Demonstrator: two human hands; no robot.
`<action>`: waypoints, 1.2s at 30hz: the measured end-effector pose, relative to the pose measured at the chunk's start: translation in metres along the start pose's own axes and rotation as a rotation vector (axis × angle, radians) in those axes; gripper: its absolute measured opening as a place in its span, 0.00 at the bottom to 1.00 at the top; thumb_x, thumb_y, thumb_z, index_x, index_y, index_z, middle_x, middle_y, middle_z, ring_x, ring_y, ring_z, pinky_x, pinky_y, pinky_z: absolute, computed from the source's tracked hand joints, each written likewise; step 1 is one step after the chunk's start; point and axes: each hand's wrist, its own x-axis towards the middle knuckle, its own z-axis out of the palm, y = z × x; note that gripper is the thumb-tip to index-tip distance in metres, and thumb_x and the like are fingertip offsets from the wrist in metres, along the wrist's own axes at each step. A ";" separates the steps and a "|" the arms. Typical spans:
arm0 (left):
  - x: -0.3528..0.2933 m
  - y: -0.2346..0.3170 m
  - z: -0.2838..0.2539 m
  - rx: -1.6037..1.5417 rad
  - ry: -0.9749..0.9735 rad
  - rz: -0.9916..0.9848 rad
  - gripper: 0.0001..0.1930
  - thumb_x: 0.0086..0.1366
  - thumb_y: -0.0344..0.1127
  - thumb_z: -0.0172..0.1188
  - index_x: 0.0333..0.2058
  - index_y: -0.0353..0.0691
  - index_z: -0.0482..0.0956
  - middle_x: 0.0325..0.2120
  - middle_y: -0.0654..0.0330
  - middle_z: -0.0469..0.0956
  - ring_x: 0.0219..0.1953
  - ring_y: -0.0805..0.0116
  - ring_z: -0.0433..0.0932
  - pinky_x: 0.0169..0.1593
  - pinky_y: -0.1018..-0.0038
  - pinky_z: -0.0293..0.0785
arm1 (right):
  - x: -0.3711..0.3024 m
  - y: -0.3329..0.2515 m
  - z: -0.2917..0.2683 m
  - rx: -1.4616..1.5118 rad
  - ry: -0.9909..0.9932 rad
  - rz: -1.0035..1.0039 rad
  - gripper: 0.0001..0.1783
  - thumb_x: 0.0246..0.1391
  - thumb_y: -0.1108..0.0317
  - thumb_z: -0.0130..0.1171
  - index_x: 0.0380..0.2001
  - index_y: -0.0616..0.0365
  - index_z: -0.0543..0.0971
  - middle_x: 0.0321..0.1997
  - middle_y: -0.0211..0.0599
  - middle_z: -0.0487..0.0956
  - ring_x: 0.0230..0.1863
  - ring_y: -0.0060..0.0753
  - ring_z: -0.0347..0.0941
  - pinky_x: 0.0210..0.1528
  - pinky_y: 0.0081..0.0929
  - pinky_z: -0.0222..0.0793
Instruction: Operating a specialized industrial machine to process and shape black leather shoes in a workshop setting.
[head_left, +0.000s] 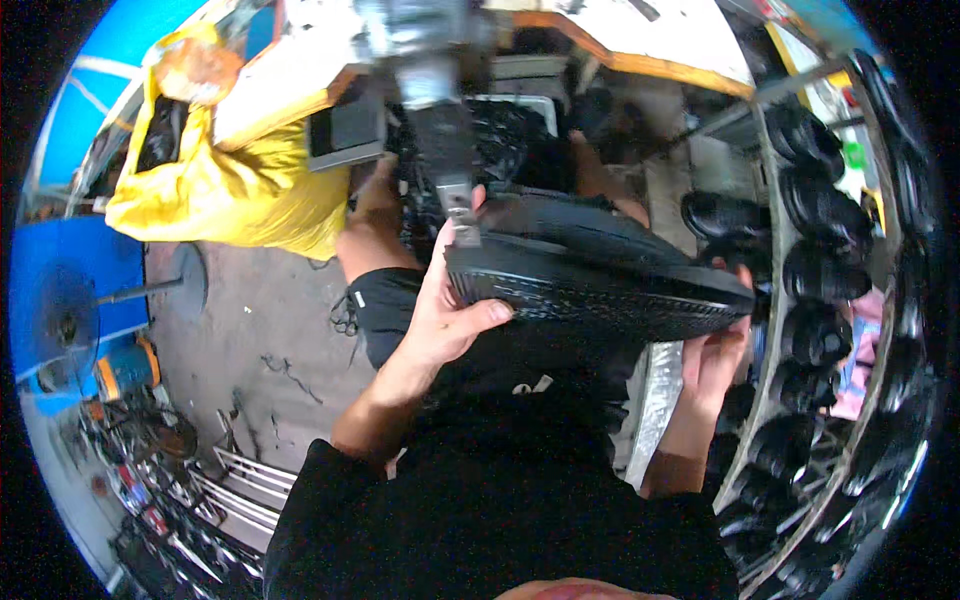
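Note:
A black shoe lies sideways across my lap, its ridged, textured sole edge turned toward me. My left hand is wrapped round the shoe's left end, with the thumb pressed on the sole. At the other end, my right hand grips the shoe, fingers curled over its tip. A grey machine arm comes down from the top, blurred in its upper part. Its metal tip meets the shoe's left end beside my left fingers; whether it goes inside the shoe I cannot tell.
Racks of black shoes stand close on my right. A white worktop with a yellow edge lies ahead, and a bulging yellow sack at front left. Further left are a fan and a white slatted rack. Dark scraps fill a bin.

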 end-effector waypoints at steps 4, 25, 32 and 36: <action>0.010 0.025 0.009 0.453 -0.065 0.197 0.60 0.48 0.20 0.76 0.73 0.38 0.43 0.70 0.55 0.55 0.69 0.62 0.60 0.67 0.67 0.60 | 0.024 0.034 -0.002 0.055 -0.054 0.114 0.39 0.59 0.62 0.65 0.70 0.51 0.61 0.67 0.37 0.69 0.66 0.40 0.67 0.70 0.44 0.63; -0.011 0.076 -0.052 0.156 0.350 0.317 0.66 0.42 0.34 0.81 0.73 0.40 0.43 0.68 0.52 0.57 0.66 0.56 0.65 0.67 0.60 0.65 | 0.082 0.017 0.151 -0.309 -0.500 -0.018 0.52 0.42 0.63 0.78 0.66 0.61 0.59 0.59 0.54 0.76 0.60 0.46 0.73 0.64 0.41 0.67; -0.021 0.079 -0.085 -0.030 0.254 0.258 0.60 0.49 0.25 0.71 0.74 0.46 0.38 0.60 0.54 0.71 0.58 0.57 0.74 0.64 0.57 0.70 | 0.073 0.022 0.180 -0.278 -0.601 -0.024 0.45 0.44 0.73 0.75 0.63 0.61 0.61 0.58 0.53 0.76 0.59 0.43 0.73 0.63 0.37 0.69; -0.043 0.065 -0.118 0.086 0.432 0.176 0.51 0.50 0.34 0.71 0.71 0.47 0.53 0.61 0.57 0.70 0.61 0.55 0.71 0.60 0.55 0.73 | 0.066 0.021 0.186 -0.287 -0.588 0.002 0.45 0.43 0.73 0.76 0.62 0.62 0.62 0.59 0.51 0.75 0.60 0.40 0.73 0.63 0.36 0.69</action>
